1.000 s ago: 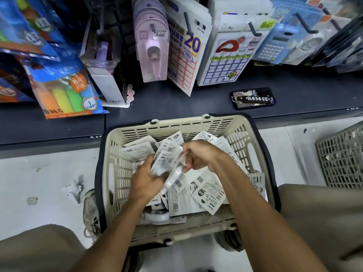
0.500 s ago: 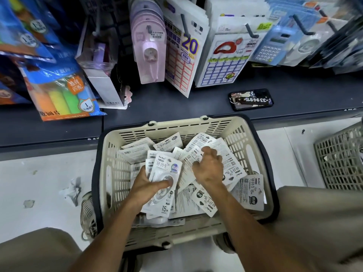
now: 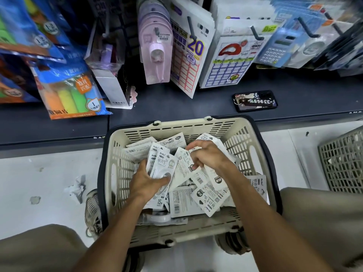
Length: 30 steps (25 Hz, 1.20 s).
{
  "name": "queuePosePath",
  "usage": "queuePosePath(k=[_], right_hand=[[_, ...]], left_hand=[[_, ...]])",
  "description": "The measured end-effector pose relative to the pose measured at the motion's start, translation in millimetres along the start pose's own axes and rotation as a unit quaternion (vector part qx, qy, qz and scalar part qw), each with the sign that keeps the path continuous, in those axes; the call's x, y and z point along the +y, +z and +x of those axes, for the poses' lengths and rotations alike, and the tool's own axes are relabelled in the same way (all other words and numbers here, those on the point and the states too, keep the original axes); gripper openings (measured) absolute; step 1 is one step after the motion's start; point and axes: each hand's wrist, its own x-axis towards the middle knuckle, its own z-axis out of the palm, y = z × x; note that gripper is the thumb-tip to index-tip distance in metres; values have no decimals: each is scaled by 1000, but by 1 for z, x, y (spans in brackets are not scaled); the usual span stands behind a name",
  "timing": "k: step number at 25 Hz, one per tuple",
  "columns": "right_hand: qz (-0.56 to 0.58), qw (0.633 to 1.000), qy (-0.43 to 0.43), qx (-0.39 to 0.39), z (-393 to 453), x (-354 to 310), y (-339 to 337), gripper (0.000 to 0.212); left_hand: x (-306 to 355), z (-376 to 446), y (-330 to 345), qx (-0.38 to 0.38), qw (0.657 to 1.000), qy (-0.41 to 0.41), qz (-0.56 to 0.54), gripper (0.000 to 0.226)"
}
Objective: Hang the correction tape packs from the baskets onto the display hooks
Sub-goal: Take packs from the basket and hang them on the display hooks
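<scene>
Under hands [image 3: 149,181], half-buried packs [image 3: 177,203]

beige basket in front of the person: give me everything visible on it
The beige basket looks like moulded plastic, with slotted walls, oval hand cut-outs and a dark rim with folded-down handles. It sits upright on the pale floor against the dark shelf base, between the person's knees. It holds a loose heap of white correction tape packs. The left hand grips a stack of packs inside; the right hand pinches one.
</scene>
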Motion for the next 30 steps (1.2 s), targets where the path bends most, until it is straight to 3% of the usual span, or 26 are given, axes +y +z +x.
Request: queuePosePath(k=[2,3,5,7,9,13,15,17,19,22,24,27,30], right_hand=[[-22,999,28,-38,-1,0,3,20],[1,998,56,-18,-1,8,7,20],[47,988,105,106,-1,30,23,31],[-114,971,101,186,1,48,39,43],[-257,945,85,183,4,58,45,50],[-127,981,105,102,11,54,30,34],[-64,993,78,62,7,52,25,17],[0,998,39,42,0,39,19,13],[-36,999,32,-7,-2,14,4,10],[-166,963,78,-195,-10,-35,-23,38],[-149,954,58,-255,-14,-49,-34,41],[-66,958,41,-275,-17,-41,-27,18],[-12,982,113,-149,-8,-9,3,32]], left_hand=[[-1,0,0,-7,1000,-1,12,69],[0,-1,0,-11,1000,0,14,69],[-2,-2,-1,-14,1000,2,4,72],[-6,-2,-2,-15,1000,6,-6,73],[-7,-2,-1,-17,1000,6,-14,72],[-3,-4,-2,-15,1000,4,-9,70],[0,-5,-3,-11,1000,4,-8,72],[2,-5,-6,-12,1000,1,-11,74],[2,-5,-8,-15,1000,2,-13,75],[2,-6,-10,-27,999,11,-20,77],[4,-6,-11,-41,998,16,-34,75],[11,-4,-14,-136,987,14,-82,74],[16,-8,-10,-232,969,10,-79,72]])
